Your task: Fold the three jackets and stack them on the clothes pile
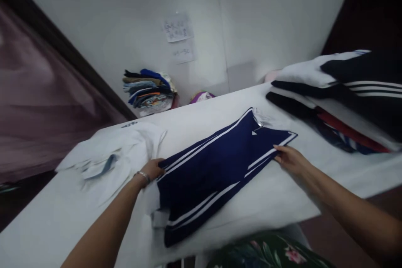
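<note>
A navy striped garment [207,163] lies flat and aslant on the white-covered table, with paired white stripes along its long sides. At its far right end are a notch and a small metal zip pull [260,124]. My left hand [152,169], with a bracelet at the wrist, grips its left edge, the fingers partly hidden. My right hand [287,157] pinches the striped edge at the right end between thumb and fingers. Close to my left hand lies a loose white garment [125,150]. Some pale, sheer material shows beside the notch.
A pile of folded clothes [345,104] stands on the table's right side. Beyond the far edge sit another clothes stack [150,90] and a purple bundle [202,96]. Paper notes [178,28] hang on the wall; a pinkish curtain [40,92] hangs at left.
</note>
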Motion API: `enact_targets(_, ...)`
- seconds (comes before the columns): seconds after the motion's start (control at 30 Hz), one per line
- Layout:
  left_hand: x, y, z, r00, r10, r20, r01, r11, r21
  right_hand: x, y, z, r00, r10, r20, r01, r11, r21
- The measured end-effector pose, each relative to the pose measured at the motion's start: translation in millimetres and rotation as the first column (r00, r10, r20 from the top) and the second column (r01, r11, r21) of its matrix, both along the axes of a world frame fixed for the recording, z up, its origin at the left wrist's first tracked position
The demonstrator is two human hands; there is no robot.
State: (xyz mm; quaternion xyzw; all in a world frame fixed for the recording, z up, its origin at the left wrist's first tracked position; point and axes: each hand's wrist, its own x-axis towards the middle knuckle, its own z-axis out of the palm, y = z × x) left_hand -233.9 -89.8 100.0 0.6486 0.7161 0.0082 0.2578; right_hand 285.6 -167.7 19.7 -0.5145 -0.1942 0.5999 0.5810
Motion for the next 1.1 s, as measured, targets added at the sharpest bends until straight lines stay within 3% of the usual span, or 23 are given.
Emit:
enact_targets(0.1,9,41,-9.7,0.969,-0.096,-0.226,0.096,0.995,-0.011,-3,-83,1.1,0.979,-0.07,-0.189,0.048,0.992,-0.118)
enact_targets(0.17,17,55,-17.4,0.945,-0.106,-0.31,0.105,0.994,-0.021,-10,-121,9.2,0.973,-0.018,-0.229,-0.018,0.988,-0.155)
enact_targets(0.23,23,55,-22.8,0.932,-0.076,-0.354,0.087,0.996,0.013,-11,-144,19.2,0.985,0.059,-0.163,-0.083,0.985,-0.15)
enact_targets(0.3,31,45,-24.1,0.917,-0.036,-0.397,0.087,0.99,0.11,-3,-153,28.4,0.996,0.081,0.042,-0.077,0.993,-0.093)
enact_targets(0.37,40,29,-21.5,0.906,-0.009,-0.423,0.115,0.968,0.225,15,-150,35.5,0.943,-0.017,0.333,0.004,0.999,0.04)
enact_targets(0.4,46,19,-19.2,0.906,-0.014,-0.422,0.144,0.95,0.277,26,-144,38.1,0.874,-0.092,0.478,0.037,0.992,0.123)
enact_targets(0.5,74,-13,-11.9,0.927,-0.105,-0.36,0.252,0.886,0.388,61,-112,40.8,0.537,-0.268,0.8,0.023,0.952,0.304)
enact_targets(0.63,135,-54,-6.3,0.938,-0.309,-0.16,0.347,0.813,0.468,94,-60,31.5,0.12,-0.246,0.962,-0.144,0.954,0.263)
enact_targets(0.73,192,-74,-4.9,0.891,-0.454,-0.014,0.394,0.758,0.52,107,-31,20.1,-0.073,-0.11,0.991,-0.226,0.97,0.09)
enact_targets(0.8,232,-78,-5.1,0.842,-0.537,0.051,0.428,0.722,0.543,113,-21,14.6,-0.131,0.006,0.991,-0.232,0.972,-0.037)
enact_targets(0.87,274,-75,-6.5,0.778,-0.624,0.072,0.49,0.675,0.552,119,-17,12.3,-0.139,0.08,0.987,-0.237,0.965,-0.112)
enact_targets(1.1,407,-38,-23.7,0.582,-0.806,-0.104,0.722,0.454,0.521,139,-22,18.5,-0.118,0.075,0.99,-0.384,0.916,-0.116)
